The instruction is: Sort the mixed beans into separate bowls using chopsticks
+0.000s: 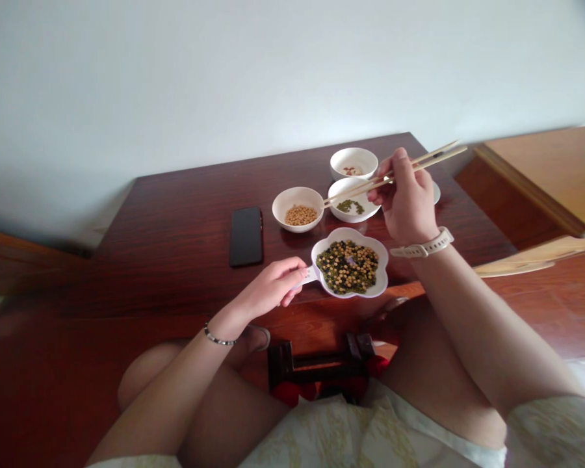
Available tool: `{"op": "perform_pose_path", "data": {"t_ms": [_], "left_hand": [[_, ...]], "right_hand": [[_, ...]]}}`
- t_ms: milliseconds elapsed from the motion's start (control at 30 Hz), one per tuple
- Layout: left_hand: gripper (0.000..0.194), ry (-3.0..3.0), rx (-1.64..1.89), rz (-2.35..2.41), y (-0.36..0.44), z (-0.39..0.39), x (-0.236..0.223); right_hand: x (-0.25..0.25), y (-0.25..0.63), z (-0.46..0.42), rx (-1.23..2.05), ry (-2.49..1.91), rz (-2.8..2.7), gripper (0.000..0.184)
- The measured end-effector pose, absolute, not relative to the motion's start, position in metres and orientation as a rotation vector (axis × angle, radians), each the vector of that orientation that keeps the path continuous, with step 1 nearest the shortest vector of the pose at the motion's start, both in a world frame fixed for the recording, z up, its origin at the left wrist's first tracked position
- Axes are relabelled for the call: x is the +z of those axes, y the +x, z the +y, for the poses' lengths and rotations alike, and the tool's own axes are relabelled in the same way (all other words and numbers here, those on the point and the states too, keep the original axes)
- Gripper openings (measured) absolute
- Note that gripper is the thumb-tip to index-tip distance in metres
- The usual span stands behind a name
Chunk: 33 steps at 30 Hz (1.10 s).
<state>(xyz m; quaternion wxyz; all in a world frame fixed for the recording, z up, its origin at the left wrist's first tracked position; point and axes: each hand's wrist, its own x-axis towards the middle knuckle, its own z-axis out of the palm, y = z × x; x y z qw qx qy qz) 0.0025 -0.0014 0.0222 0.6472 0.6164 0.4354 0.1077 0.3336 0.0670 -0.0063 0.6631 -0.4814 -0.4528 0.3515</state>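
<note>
My left hand point(277, 284) is closed around the short handle of a white flower-shaped dish point(381, 278) at the table's front edge. Mixed beans point(348, 266), black, green and tan, cover its bottom. My right hand point(405, 198) grips a pair of wooden chopsticks point(436, 157), their tips pointing left near the rim of a white bowl point(281, 207) with tan beans point(299, 215). Whether the tips hold a bean is too small to tell. Partly behind the chopsticks stands a second white bowl point(355, 218) with some green beans point(350, 207).
A third white bowl point(353, 155) with a few reddish and pale bits stands at the back. Another white rim point(437, 192) shows behind my right hand. A black phone point(246, 236) lies left on the dark wooden table point(190, 188). Lighter wooden furniture point(546, 175) stands at right.
</note>
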Motion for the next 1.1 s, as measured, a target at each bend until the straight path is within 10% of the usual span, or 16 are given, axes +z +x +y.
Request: {"op": "perform_pose_path", "data": {"t_ms": [1100], "left_hand": [[0.044, 1.371, 0.283, 1.007, 0.003, -0.005, 0.012]], "right_hand": [[0.006, 0.368, -0.020, 1.055, -1.302, -1.335, 0.077]]}}
